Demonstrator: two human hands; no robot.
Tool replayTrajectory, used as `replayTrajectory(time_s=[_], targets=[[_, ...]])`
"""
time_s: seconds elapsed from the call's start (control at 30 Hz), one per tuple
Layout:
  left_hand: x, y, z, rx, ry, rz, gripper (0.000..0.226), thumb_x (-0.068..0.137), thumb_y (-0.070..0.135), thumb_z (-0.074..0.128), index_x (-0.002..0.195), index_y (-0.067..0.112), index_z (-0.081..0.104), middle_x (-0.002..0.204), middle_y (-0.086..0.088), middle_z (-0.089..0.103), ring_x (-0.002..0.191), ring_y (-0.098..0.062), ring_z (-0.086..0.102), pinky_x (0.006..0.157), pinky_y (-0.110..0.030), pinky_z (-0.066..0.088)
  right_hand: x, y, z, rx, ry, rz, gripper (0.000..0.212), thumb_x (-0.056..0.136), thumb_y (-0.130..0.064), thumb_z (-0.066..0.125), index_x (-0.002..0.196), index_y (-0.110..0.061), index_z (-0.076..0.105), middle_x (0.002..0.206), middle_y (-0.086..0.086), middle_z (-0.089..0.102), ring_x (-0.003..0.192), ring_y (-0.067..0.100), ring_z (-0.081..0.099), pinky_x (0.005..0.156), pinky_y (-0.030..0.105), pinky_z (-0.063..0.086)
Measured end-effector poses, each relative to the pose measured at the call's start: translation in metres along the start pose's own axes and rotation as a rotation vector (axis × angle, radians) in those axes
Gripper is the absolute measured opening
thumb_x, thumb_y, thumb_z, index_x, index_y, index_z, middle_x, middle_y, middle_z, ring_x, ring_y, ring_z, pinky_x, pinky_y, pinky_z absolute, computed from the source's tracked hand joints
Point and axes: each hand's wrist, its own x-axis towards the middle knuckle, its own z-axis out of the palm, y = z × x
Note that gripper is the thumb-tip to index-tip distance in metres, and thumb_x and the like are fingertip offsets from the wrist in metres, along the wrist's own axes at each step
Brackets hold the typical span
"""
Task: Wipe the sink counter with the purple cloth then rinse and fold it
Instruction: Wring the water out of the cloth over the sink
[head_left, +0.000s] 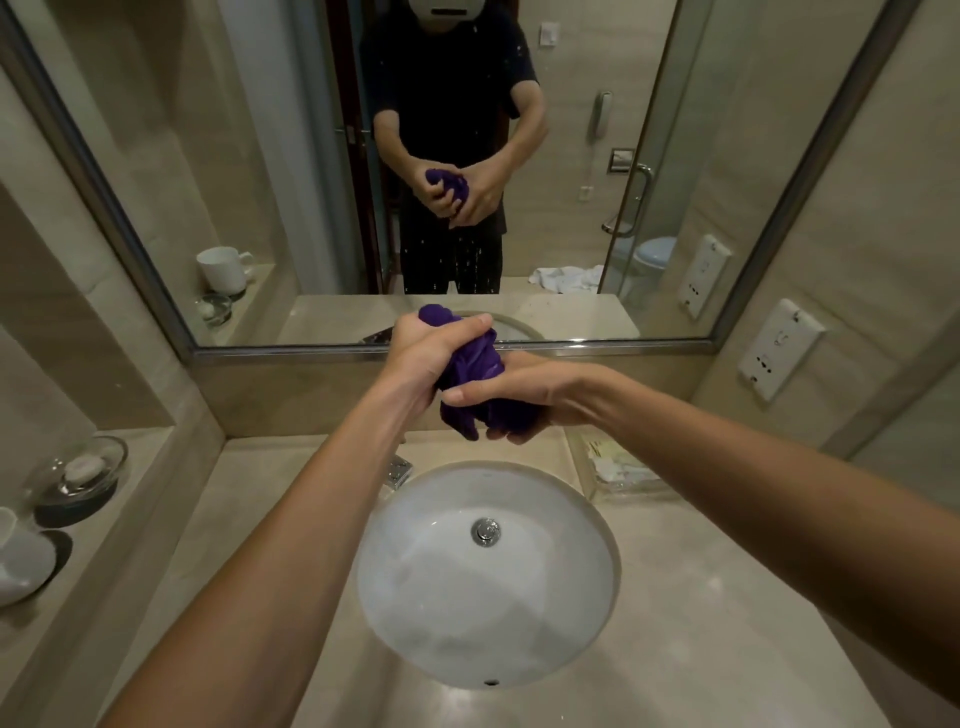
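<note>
The purple cloth (475, 371) is bunched into a twisted wad above the back of the white round sink (415, 597). My left hand (423, 353) grips its upper end, fingers wrapped over the top. My right hand (530, 397) clasps the lower end from the right, thumb across the front. Both hands hang over the basin's far rim, in front of the mirror. The beige stone counter (691, 597) surrounds the sink. The chrome tap (399, 470) is mostly hidden behind my left forearm.
A glass soap dish (83, 473) and a white cup (18, 564) stand on the left ledge. A clear tray with toiletries (618, 473) sits at the counter's back right. Wall sockets (779, 348) are on the right wall. The mirror (311, 156) rises behind the counter.
</note>
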Motion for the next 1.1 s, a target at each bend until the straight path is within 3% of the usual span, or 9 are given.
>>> replayTrajectory(time_s=[0.13,0.23,0.37,0.43,0.5,0.6,0.77,0.93,1.1], targets=[[-0.005,-0.002,0.002,-0.018,-0.049,0.008,0.024,0.077,0.017,0.086,0.073,0.012,0.063,0.061,0.004,0.066,0.073,-0.02,0.069,0.078,-0.039,0.061,0.007,0.006,0.01,-0.089,0.121,-0.053,0.039,0.073,-0.018,0.083,0.102,0.005,0.069,0.071,0.012,0.066,0.054,0.018,0.052,0.046,0.026,0.04],[-0.011,0.001,-0.007,-0.065,-0.203,-0.013,0.016,0.084,0.015,0.08,0.082,0.011,0.064,0.069,0.003,0.069,0.082,-0.02,0.068,0.076,-0.034,0.057,0.002,0.008,0.004,-0.041,0.054,-0.057,0.025,0.076,-0.011,0.076,0.094,0.002,0.065,0.069,0.016,0.064,0.053,0.02,0.048,0.045,0.026,0.035],[-0.009,0.005,-0.037,-0.069,-0.493,-0.063,0.05,0.085,0.027,0.075,0.132,0.034,0.061,0.135,0.0,0.061,0.122,-0.02,0.06,0.102,-0.038,0.05,-0.006,0.005,-0.003,0.143,-0.229,0.037,0.017,0.082,-0.015,0.065,0.092,-0.01,0.053,0.065,0.005,0.051,0.048,0.012,0.037,0.044,0.021,0.024],[-0.007,0.004,-0.035,-0.15,-0.523,-0.05,0.043,0.087,0.023,0.071,0.128,0.033,0.064,0.142,-0.002,0.057,0.126,-0.024,0.058,0.104,-0.043,0.05,-0.004,0.001,0.0,0.224,-0.293,0.108,0.016,0.081,-0.021,0.065,0.083,-0.012,0.052,0.063,0.0,0.048,0.045,0.008,0.032,0.041,0.017,0.021],[-0.007,0.001,-0.023,-0.239,-0.384,-0.037,0.016,0.086,0.015,0.073,0.102,0.012,0.069,0.115,-0.012,0.072,0.104,-0.031,0.07,0.087,-0.041,0.059,0.001,-0.004,0.002,0.225,-0.273,0.15,0.018,0.088,-0.025,0.066,0.081,-0.013,0.054,0.065,-0.001,0.046,0.045,0.007,0.03,0.039,0.015,0.022],[-0.001,-0.009,-0.009,-0.21,0.004,-0.088,0.022,0.079,0.017,0.082,0.089,0.003,0.067,0.072,-0.011,0.071,0.069,-0.027,0.071,0.063,-0.034,0.06,0.006,-0.009,0.009,0.001,-0.165,0.139,0.021,0.09,-0.027,0.068,0.087,-0.011,0.055,0.065,0.003,0.049,0.048,0.011,0.034,0.043,0.021,0.026],[0.006,-0.023,0.012,-0.122,0.281,-0.122,0.018,0.073,0.013,0.08,0.07,0.012,0.063,0.065,-0.007,0.067,0.07,-0.029,0.067,0.08,-0.052,0.061,0.025,0.0,0.019,-0.273,0.129,0.08,0.028,0.077,-0.018,0.077,0.092,-0.012,0.054,0.065,0.011,0.058,0.046,0.018,0.045,0.045,0.027,0.038],[0.011,-0.015,0.022,-0.037,0.396,-0.112,0.018,0.077,0.017,0.076,0.07,0.014,0.059,0.069,-0.003,0.064,0.07,-0.022,0.064,0.076,-0.041,0.061,0.038,0.003,0.02,-0.401,0.287,-0.009,0.031,0.075,-0.024,0.083,0.077,-0.015,0.053,0.063,0.002,0.058,0.052,0.015,0.054,0.044,0.023,0.043],[0.014,0.0,0.027,0.033,0.466,-0.089,0.017,0.08,0.021,0.075,0.085,0.011,0.062,0.091,-0.008,0.067,0.081,-0.023,0.063,0.068,-0.03,0.049,0.043,-0.004,0.02,-0.447,0.395,-0.112,0.031,0.076,-0.027,0.086,0.076,-0.021,0.055,0.074,-0.001,0.063,0.069,0.014,0.062,0.057,0.025,0.05]])
